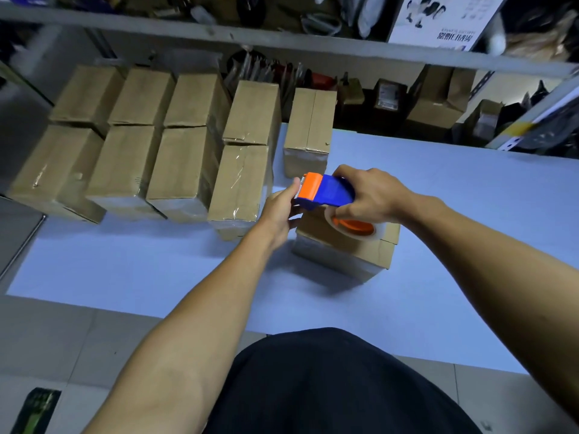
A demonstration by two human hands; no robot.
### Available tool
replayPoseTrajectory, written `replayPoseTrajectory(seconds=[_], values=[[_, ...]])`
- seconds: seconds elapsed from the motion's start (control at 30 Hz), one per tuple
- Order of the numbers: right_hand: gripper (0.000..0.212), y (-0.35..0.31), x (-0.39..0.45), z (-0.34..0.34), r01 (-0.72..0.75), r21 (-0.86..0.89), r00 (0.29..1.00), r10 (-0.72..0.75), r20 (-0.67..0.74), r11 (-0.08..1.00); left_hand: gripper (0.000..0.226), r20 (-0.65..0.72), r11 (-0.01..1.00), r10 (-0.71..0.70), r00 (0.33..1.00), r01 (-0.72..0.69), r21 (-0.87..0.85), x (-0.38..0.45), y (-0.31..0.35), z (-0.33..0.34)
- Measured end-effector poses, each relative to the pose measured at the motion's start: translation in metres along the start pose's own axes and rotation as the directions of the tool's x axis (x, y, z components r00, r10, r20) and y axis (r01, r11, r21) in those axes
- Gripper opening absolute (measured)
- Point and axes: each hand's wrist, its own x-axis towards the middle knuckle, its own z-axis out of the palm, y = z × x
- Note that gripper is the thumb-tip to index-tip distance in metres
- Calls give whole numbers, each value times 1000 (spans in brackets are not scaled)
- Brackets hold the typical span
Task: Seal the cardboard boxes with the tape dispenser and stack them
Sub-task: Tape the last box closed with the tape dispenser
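Observation:
My right hand (372, 195) grips a blue and orange tape dispenser (326, 191) just above a small cardboard box (351, 252) on the pale blue table (156, 270). The clear tape roll with its orange core (354, 228) hangs over the box top. My left hand (282, 205) reaches to the dispenser's orange front end, thumb against it; whether it pinches the tape end I cannot tell. Several taped boxes (185, 170) stand in rows at the left. One more box (308, 130) stands alone behind the dispenser.
A shelf board (282, 42) with clutter runs overhead at the back. More cartons and bags (438, 101) sit behind the table at the right. Tiled floor (78, 339) lies at the near left, with a dark green packet (37, 408) on it.

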Motion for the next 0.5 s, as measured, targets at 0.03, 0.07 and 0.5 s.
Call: replayPoseTrajectory(seconds=[0.03, 0.07, 0.5], values=[[51, 0, -1, 0, 2, 6, 1000, -2, 2, 1000, 39, 2, 999, -6, 1000, 7, -34, 0, 0, -1], [53, 1, -1, -1, 1, 16, 1000, -2, 8, 1000, 37, 12, 998, -12, 1000, 13, -60, 0, 0, -2], [48, 0, 2, -8, 2, -21, 995, 0, 101, 1000, 33, -57, 977, 41, 998, -28, 211, 2, 9, 2]])
